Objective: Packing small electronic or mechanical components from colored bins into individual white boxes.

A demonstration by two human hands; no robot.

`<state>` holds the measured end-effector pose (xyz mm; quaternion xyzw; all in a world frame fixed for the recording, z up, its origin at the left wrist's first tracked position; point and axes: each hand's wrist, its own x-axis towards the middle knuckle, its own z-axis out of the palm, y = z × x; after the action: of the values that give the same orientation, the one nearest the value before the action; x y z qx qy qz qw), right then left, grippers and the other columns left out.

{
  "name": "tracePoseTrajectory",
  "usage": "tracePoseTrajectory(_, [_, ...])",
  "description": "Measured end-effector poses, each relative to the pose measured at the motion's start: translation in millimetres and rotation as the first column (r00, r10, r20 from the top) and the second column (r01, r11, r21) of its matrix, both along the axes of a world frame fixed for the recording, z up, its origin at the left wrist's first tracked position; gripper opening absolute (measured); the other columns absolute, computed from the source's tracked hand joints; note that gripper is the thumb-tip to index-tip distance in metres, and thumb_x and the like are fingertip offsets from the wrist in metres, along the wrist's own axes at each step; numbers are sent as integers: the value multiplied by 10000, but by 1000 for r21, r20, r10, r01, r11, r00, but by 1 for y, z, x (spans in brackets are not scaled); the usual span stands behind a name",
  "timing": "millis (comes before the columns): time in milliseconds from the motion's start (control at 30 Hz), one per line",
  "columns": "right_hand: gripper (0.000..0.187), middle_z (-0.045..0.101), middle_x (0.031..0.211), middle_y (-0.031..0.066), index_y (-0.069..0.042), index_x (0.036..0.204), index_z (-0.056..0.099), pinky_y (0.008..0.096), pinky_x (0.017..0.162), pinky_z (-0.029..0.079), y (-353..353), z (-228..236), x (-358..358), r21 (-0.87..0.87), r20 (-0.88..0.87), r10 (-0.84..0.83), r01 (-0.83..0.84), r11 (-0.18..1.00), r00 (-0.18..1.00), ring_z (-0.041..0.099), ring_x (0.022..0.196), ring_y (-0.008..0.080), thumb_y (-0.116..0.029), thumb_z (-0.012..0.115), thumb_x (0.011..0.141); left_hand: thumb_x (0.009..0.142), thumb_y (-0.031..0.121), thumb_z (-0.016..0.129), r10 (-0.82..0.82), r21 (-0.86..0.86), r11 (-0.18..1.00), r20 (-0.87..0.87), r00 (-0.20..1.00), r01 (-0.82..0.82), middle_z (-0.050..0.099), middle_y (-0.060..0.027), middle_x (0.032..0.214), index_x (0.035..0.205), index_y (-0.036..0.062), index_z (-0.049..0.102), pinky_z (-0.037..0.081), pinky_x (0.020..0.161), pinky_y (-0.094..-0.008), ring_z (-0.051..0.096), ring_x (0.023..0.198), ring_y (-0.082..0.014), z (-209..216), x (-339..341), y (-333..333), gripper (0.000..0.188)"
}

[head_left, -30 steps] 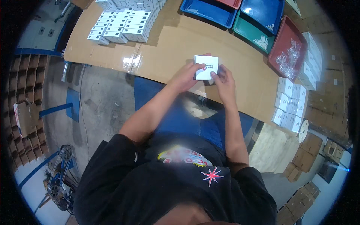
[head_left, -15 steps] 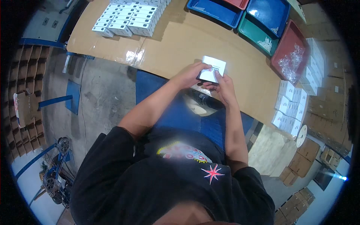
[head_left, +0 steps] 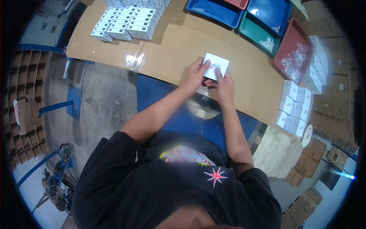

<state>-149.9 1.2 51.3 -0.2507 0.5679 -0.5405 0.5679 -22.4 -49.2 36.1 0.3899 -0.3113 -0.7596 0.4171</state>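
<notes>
A small white box [head_left: 218, 64] with red and dark print on its top is held between both hands, over the near part of the tan table. My left hand [head_left: 195, 77] grips its left side, with the thumb lying on the top face. From the lower right my right hand [head_left: 224, 86] holds it, the thumb pressed on the top near the front edge. Fingers of both hands curl under the box, where they are partly hidden.
Rows of white boxes [head_left: 129, 24] are stacked at the table's [head_left: 179, 45] back left. Blue trays [head_left: 217, 13], a green tray [head_left: 249, 32] with small white pieces and a red tray [head_left: 280, 61] with clear plastic bags stand back right. More white boxes [head_left: 293, 103] sit at the right edge.
Both hands and the box have moved slightly away from me. My left thumb has shifted back toward the box's left edge, baring more of the print.
</notes>
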Motion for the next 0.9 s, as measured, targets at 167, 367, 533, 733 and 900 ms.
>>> tracePoseTrajectory(167, [347, 731, 847, 155, 33, 1106, 624, 291, 574, 604, 1, 1, -3, 3, -4, 30, -30, 1000, 1000, 738, 676, 213, -310, 614, 1049, 1069, 349, 568, -20, -48, 999, 8, 1000, 21, 671, -18, 893, 1119, 23, 633, 490, 617, -238, 610, 736, -74, -2, 3, -1, 335])
tracePoseTrajectory(367, [367, 729, 858, 159, 43, 1114, 615, 289, 563, 599, 2, 3, -11, 29, 38, 102, -103, 994, 994, 743, 685, 227, -319, 605, 1053, 1070, 297, 577, -78, -212, 973, 48, 996, 87, 687, -28, 1024, 1238, 19, 622, 530, 781, -254, 640, 903, -86, -3, 10, -4, 328])
tracePoseTrajectory(533, [324, 732, 870, 144, 31, 1135, 620, 293, 605, 602, 7, -5, -17, -45, -50, 138, -140, 989, 989, 739, 701, 218, -283, 594, 1061, 1044, 278, 628, -61, -229, 970, 95, 994, 81, 693, -54, 1038, 1274, -4, 615, 533, 743, -262, 637, 881, -96, 2, 12, -4, 365])
tracePoseTrajectory(733, [298, 731, 872, 89, 22, 1164, 634, 287, 628, 597, 7, -8, -14, -166, -116, 109, -127, 978, 987, 722, 704, 178, -256, 596, 1062, 1034, 299, 645, -60, -252, 964, 99, 993, 84, 698, -64, 1079, 1316, 12, 575, 560, 783, -284, 662, 948, -117, 5, 13, -9, 408])
tracePoseTrajectory(900, [320, 721, 856, 65, 30, 1158, 660, 262, 583, 570, 7, -4, -16, -199, -166, 59, -92, 976, 984, 705, 662, 141, -269, 610, 1056, 1037, 292, 639, -96, -243, 963, 105, 990, 120, 696, -69, 1108, 1311, 28, 573, 566, 817, -300, 669, 977, -132, 1, 14, -8, 387])
